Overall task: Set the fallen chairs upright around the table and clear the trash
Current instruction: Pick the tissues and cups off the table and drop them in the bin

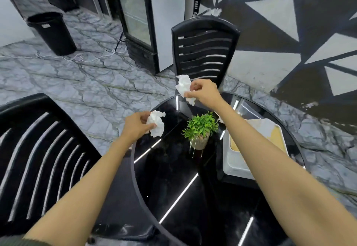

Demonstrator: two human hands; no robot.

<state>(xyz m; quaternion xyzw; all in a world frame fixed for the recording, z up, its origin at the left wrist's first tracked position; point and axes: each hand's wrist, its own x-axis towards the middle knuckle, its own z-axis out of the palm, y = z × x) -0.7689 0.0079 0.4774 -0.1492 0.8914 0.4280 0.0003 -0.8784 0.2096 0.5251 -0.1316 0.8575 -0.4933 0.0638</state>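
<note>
Over the table [173, 187]: I'm holding both arms out.
Left hand [136, 125]: gripping near tissue [158, 124].
Right hand [205, 93]: gripping far tissue [182, 86].

Left wad [157, 125] in the left fingers [144, 118], above the surface [173, 178] edge. Right wad [183, 86] in the right fingers [194, 88], above its far edge. Plant [201, 128] on the surface, right of the left fingers; tray [228, 166] right of the plant. Far chair [202, 52] behind the right fingers. Near chair [38, 149] left of the left fingers. Bin [52, 33] far behind and left of the left fingers.
</note>
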